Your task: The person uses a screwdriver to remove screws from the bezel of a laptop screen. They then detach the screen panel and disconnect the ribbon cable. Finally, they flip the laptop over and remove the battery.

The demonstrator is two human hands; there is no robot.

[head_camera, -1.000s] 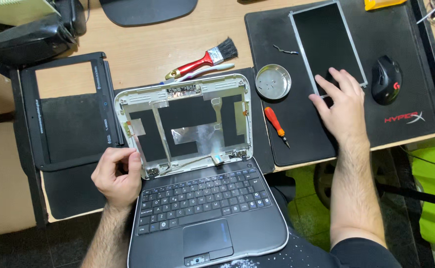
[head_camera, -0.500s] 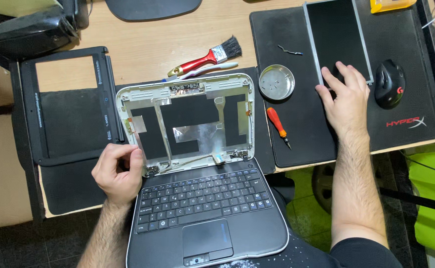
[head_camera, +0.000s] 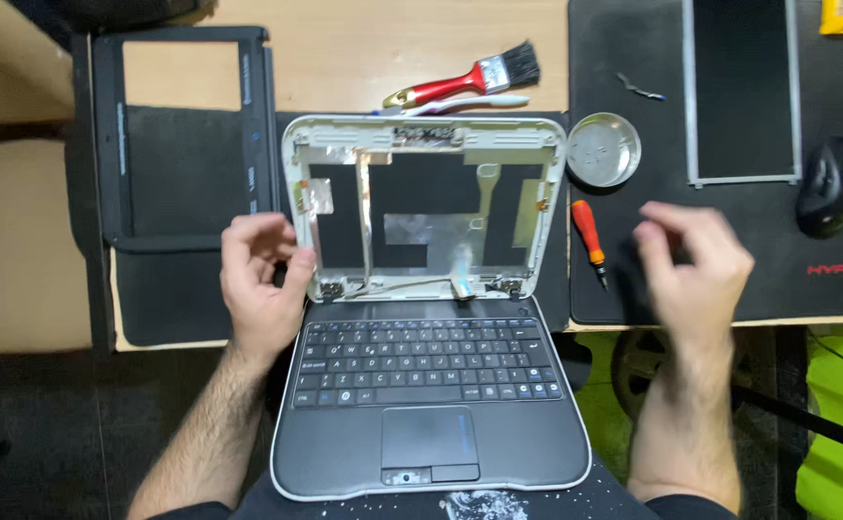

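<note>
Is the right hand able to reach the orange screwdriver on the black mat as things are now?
Probably yes. The right hand hovers empty just beside the orange screwdriver, which lies bare on the black mat with nothing between them. The hand is motion-blurred, so its exact pose is unclear.

Two bare forearms enter frame from 6 o'clock, both with visible hair. Left hand (head_camera: 259, 281) at 9 o'clock and right hand (head_camera: 696, 265) at 3 o'clock: no gloves, rings or watch. Right hand motion-blurred. Dark clothing edges at the bottom edge, near both elbows.
</note>
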